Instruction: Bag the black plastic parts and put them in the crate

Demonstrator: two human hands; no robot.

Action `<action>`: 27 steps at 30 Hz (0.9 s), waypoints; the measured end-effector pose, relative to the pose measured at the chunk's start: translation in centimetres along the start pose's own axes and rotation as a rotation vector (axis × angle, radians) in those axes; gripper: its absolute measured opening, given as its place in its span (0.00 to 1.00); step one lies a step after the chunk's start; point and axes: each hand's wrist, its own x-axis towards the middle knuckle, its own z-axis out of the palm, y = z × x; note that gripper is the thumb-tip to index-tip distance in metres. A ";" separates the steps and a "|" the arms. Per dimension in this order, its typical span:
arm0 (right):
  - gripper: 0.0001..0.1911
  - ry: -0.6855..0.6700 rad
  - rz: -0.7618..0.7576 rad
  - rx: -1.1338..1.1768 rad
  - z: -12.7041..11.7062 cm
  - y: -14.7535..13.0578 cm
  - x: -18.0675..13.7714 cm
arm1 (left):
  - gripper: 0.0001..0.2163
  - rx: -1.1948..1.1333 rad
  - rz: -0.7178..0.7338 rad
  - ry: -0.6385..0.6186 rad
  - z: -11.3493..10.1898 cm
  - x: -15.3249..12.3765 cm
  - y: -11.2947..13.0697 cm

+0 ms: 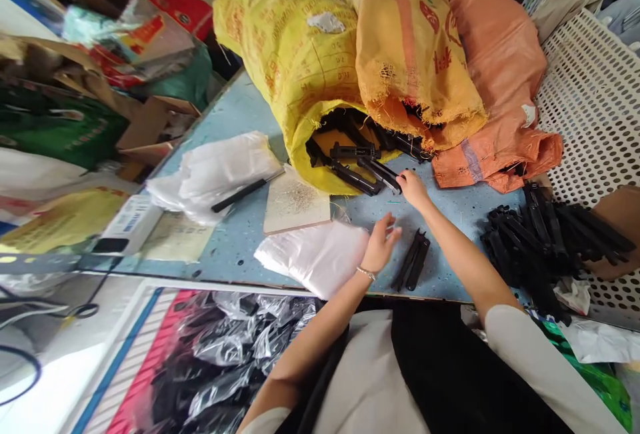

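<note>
My right hand (414,189) is closed on the end of a long black slotted part (381,173) at the mouth of a yellow woven sack (295,47). More black parts (354,151) of the same kind lie inside the mouth and spill from it. My left hand (382,243) hovers above the table with its fingers apart, holding nothing. Just right of it, a small pair of black parts (414,262) lies on the blue table (240,247). A stack of clear plastic bags (317,254) lies beside my left wrist.
An orange-yellow sack (410,41) and an orange sack (500,61) lie at the back. At right, a heap of black parts (530,241) rests by a perforated white basket (590,101). A board (295,204), a black-handled tool (239,195) and bagged parts (225,354) are at left.
</note>
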 end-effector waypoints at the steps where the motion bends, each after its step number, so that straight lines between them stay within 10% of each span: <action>1: 0.12 -0.014 -0.003 0.025 -0.2 0.2 -1.9 | 0.31 -0.101 -0.033 0.040 -0.7 0.9 0.4; 7: 0.16 -0.034 -0.226 0.208 -2.7 -0.2 -11.8 | 0.27 -0.530 -0.152 0.039 -2.1 1.8 5.2; 11: 0.17 0.136 -0.357 -0.051 -5.2 -1.4 -11.2 | 0.29 -0.501 -0.242 -0.154 -2.1 -1.4 7.6; 16: 0.24 -0.009 -0.317 0.093 -6.1 -2.1 -10.2 | 0.36 -0.401 -0.285 -0.192 -2.7 -2.8 8.3; 20: 0.27 -0.154 -0.290 0.273 -5.5 -2.8 -12.9 | 0.24 -0.397 -0.289 -0.085 -3.8 -2.1 8.3; 24: 0.20 -0.131 -0.541 -0.001 -3.9 -3.6 -16.9 | 0.17 -0.373 -0.313 -0.035 -4.6 -1.6 8.3; 27: 0.21 -0.156 -0.431 -0.050 -2.9 -3.6 -17.9 | 0.18 -0.243 -0.184 0.074 -4.9 -1.3 7.3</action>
